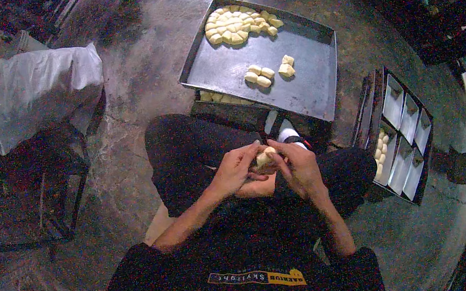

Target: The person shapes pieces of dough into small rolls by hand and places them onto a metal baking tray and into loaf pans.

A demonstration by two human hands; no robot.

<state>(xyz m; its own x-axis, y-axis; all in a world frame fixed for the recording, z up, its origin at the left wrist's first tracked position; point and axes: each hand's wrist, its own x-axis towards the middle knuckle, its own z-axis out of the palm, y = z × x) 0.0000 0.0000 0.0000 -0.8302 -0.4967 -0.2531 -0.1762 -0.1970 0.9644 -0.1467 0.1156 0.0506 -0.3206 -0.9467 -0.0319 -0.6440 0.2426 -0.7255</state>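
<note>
My left hand (240, 169) and my right hand (298, 165) meet over my lap, fingers curled round a pale dough piece (266, 156), partly hidden by them. In front of me a large metal tray (310, 89) holds a dense cluster of cut dough pieces (228, 26) at its far left and two small groups (260, 76) nearer me. Another tray (219, 99) with dough shows beneath it. To my right, a set of rectangular loaf tins (407, 116) stands beside me, one compartment holding a row of small dough pieces (381, 151).
I sit cross-legged near a concrete floor (128, 70). At the left are a dark metal-framed stand (70, 222) and a large white sack (45, 90) with other clutter behind it. Dark objects line the right edge of the view.
</note>
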